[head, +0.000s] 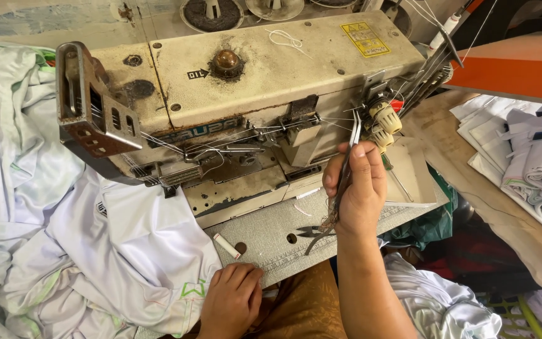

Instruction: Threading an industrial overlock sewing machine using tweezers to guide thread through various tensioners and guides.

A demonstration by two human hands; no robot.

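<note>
- Across the counter (352,226), an old cream sewing machine (239,107) fills the middle of the view; every place below is told from it.
- Left of and under the machine's front lies a heap of white fabric (95,251), spilling down toward the person's lap.
- Right of the machine, well apart from it, a stack of folded white pieces (522,157) sits on a wooden board.
- Before the machine's front edge, the left hand (232,301) rests palm down, fingers curled loosely, on the hem of the white fabric; it grips nothing that can be made out.
- At the machine's right end, the right hand (356,188) is raised and pinched closed around a pair of thin tweezers (350,150). Their long axis runs nearly upright, tips just beside the thread tension knobs (384,122) and the taut threads (327,122) there.
- Below that hand, small thread snips (312,233) lie on the counter, nearer the right hand than the left.
- Near the left hand, a short white tube (226,245) lies aslant.
</note>
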